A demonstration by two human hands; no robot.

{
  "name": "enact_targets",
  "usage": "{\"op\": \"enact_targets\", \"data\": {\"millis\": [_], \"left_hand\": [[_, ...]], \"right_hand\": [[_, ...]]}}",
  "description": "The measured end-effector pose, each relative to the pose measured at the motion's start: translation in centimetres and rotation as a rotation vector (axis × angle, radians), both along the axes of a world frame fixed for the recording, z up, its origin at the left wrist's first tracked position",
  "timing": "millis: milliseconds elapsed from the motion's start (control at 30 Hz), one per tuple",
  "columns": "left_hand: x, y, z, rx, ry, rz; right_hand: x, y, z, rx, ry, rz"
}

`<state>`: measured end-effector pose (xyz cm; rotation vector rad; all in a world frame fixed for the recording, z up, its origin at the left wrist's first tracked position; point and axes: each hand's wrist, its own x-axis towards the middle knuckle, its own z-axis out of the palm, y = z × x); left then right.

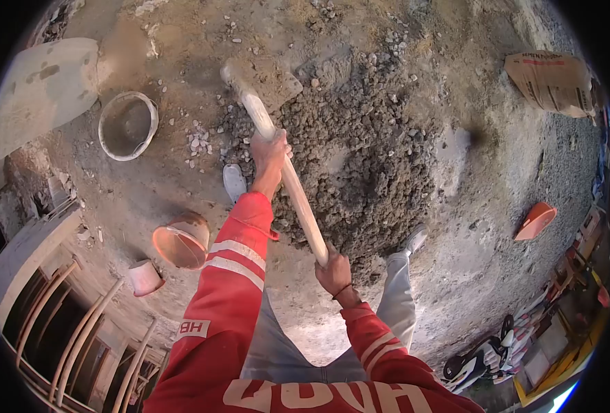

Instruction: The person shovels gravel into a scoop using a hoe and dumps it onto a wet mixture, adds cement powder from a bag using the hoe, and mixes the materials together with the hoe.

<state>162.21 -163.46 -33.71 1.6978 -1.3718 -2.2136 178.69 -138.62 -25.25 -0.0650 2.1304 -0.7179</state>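
A hoe with a pale wooden handle (301,203) slants across the middle of the view. My left hand (269,157) is wrapped round the handle's upper part, nearer the head. Close to the handle's lower end, my right hand (334,272) is closed on it, a dark band at the wrist. The mud-coated hoe blade (277,84) rests at the upper left edge of a heap of wet grey concrete mix (367,151). Some of the blade blends into the mix.
A round bucket of grey liquid (128,126) stands left, near an orange bucket (181,241) and a small pinkish pail (144,277). A paper cement bag (551,82) lies upper right, an orange container (536,221) below it. Wooden railings (78,337) fill the lower left.
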Motion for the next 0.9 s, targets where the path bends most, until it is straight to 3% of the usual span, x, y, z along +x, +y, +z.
{"op": "enact_targets", "data": {"millis": [100, 233, 333, 400, 467, 533, 600, 633, 700, 733, 767, 800, 833, 900], "left_hand": [[-1.4, -9.3, -0.2, -0.201, 0.012, 0.058], [0.8, -17.7, -6.4, -0.433, -0.164, -0.006], [6.1, -19.2, -12.9, -0.354, -0.230, -0.068], [8.5, -15.5, -8.5, -0.252, -0.406, -0.070], [14.8, -13.8, -12.1, -0.075, -0.219, 0.020], [16.6, -9.1, -8.7, -0.028, -0.326, -0.033], [20.1, -4.4, -8.8, 0.145, -0.203, -0.020], [19.4, -1.2, -8.2, 0.114, -0.411, 0.051], [21.5, 4.0, -7.2, 0.261, -0.210, 0.164], [22.8, 7.1, -7.8, 0.208, -0.133, 0.150], [21.6, 10.5, -6.0, 0.169, -0.330, 0.278], [21.8, 13.7, -4.1, 0.267, -0.186, 0.341], [20.3, 16.3, -0.6, 0.197, -0.252, 0.295], [20.3, 21.8, 2.5, 0.393, -0.173, 0.420]], "right_hand": [[-4.2, -8.4, -4.1, -0.150, 0.095, 0.085], [-7.5, -16.9, -6.4, -0.146, 0.044, 0.201], [-6.4, -18.3, -5.9, -0.048, -0.118, 0.251], [-5.6, -16.1, -2.8, 0.000, -0.113, 0.312], [-3.4, -13.1, -0.2, 0.055, -0.113, 0.366], [-1.3, -9.2, 2.5, 0.119, -0.115, 0.412], [-0.6, -5.5, 4.2, 0.174, -0.110, 0.460], [0.2, -2.9, 5.0, 0.213, -0.125, 0.498], [0.7, 1.4, 7.6, 0.272, -0.127, 0.532], [1.1, 3.5, 9.2, 0.307, -0.131, 0.538], [1.2, 5.6, 10.3, 0.346, -0.127, 0.539], [2.0, 8.5, 11.0, 0.353, -0.109, 0.544], [2.5, 11.4, 11.6, 0.363, -0.086, 0.552], [2.5, 15.5, 14.1, 0.395, -0.101, 0.530]]}}
